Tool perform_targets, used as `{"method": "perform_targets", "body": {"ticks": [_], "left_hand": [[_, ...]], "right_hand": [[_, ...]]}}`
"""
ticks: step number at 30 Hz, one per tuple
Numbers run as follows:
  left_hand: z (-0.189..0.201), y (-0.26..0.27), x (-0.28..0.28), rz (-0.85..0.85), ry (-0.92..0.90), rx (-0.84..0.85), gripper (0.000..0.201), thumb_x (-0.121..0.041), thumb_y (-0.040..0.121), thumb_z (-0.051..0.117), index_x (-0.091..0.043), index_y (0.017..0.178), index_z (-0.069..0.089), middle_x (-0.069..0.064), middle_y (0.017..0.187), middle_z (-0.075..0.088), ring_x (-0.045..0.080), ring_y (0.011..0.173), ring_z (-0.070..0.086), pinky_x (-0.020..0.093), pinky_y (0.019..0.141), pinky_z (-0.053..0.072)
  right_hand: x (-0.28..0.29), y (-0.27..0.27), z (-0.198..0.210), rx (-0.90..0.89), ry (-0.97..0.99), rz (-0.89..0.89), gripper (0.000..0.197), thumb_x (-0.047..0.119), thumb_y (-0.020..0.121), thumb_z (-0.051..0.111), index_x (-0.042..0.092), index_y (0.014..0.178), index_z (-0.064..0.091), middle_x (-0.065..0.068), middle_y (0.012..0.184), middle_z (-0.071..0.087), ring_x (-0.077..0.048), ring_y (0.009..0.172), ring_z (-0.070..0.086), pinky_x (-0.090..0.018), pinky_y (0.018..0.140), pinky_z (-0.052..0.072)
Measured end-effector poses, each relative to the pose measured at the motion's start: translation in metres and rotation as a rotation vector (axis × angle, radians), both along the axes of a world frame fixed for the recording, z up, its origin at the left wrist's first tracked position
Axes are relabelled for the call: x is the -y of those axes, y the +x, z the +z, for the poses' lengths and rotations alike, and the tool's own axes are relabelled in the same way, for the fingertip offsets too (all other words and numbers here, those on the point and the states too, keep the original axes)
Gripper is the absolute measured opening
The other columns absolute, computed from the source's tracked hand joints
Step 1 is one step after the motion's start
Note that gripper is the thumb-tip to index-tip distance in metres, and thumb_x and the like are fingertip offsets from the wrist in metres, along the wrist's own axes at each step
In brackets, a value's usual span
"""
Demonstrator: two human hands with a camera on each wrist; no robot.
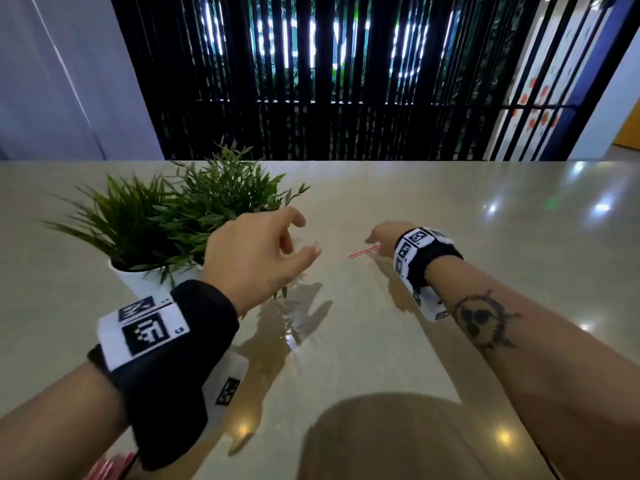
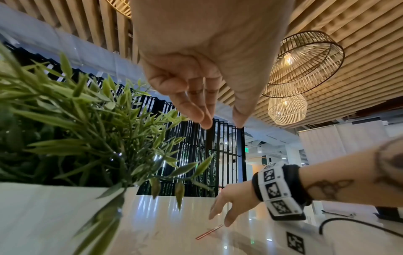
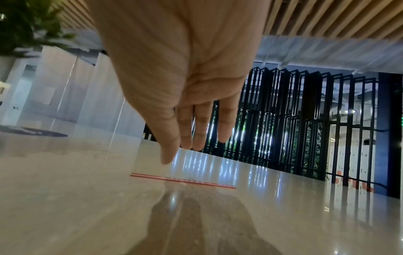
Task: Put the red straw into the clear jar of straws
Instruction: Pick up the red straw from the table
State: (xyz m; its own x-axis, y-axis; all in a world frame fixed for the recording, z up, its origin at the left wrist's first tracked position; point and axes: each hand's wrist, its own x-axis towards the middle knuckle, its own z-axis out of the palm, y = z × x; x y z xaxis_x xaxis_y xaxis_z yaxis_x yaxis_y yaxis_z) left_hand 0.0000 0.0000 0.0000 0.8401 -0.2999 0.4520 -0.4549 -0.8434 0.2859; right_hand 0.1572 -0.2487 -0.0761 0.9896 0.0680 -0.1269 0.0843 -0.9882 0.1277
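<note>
Here the thin red-and-white striped straw (image 1: 364, 252) lies flat on the glossy pale stone tabletop (image 1: 485, 216), to the right of centre in the head view. The right hand (image 1: 382, 233) reaches down over the straw's right end; in the right wrist view its fingers (image 3: 203, 124) hang straight and loose, with the thumb tip just above the straw (image 3: 183, 180) and apart from it, so this hand is released and grasps nothing. The left wrist view shows the same fingers spread above the near end of the straw (image 2: 208, 232), with no contact visible.

The left hand (image 1: 256, 252) hovers over the table left of the straw, its fingers loosely curved and its thumb extended toward the index finger; the left wrist view shows a gap between the thumb and the fingertips (image 2: 206, 123), and nothing is held. Both wrists carry black bands with white blocks printed in black square markers.

A green artificial plant with narrow leaves in a white pot (image 1: 145, 277) stands on the table just behind and left of the left hand. A clear jar cannot be made out in any view. A black slatted screen (image 1: 329, 81) rises beyond the table's far edge, and woven wire pendant lamps (image 2: 305, 63) hang from a wooden slat ceiling.
</note>
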Motion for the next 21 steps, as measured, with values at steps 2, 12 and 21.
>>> {"method": "perform_targets", "body": {"ticks": [2, 12, 21], "left_hand": [[-0.001, 0.002, -0.001, 0.002, 0.036, 0.023, 0.040, -0.059, 0.078, 0.051, -0.029, 0.104, 0.057, -0.011, 0.074, 0.062, 0.001, 0.061, 0.050, 0.024, 0.052, 0.040], [-0.012, 0.008, 0.003, 0.017, 0.047, -0.060, 0.045, -0.064, 0.072, 0.049, -0.030, 0.101, 0.056, -0.009, 0.067, 0.063, -0.002, 0.054, 0.047, 0.023, 0.048, 0.031], [-0.008, 0.006, -0.001, 0.011, -0.007, -0.064, 0.039, -0.062, 0.071, 0.051, -0.031, 0.094, 0.057, -0.009, 0.066, 0.062, -0.001, 0.054, 0.048, 0.023, 0.048, 0.028]], "right_hand": [[0.001, 0.007, -0.005, -0.015, -0.003, -0.020, 0.058, 0.013, 0.071, 0.070, 0.022, 0.126, 0.053, -0.007, 0.130, 0.055, -0.030, 0.113, 0.057, -0.041, 0.093, 0.050], [-0.008, 0.013, -0.009, -0.102, -0.083, -0.011, 0.020, 0.011, 0.058, 0.071, 0.021, 0.073, 0.064, 0.003, 0.070, 0.057, -0.025, 0.057, 0.053, -0.033, 0.065, 0.056], [-0.001, 0.016, -0.008, -0.125, 0.088, -0.099, 0.022, -0.005, 0.073, 0.057, 0.004, 0.089, 0.070, -0.012, 0.083, 0.064, -0.027, 0.072, 0.057, -0.028, 0.063, 0.045]]}}
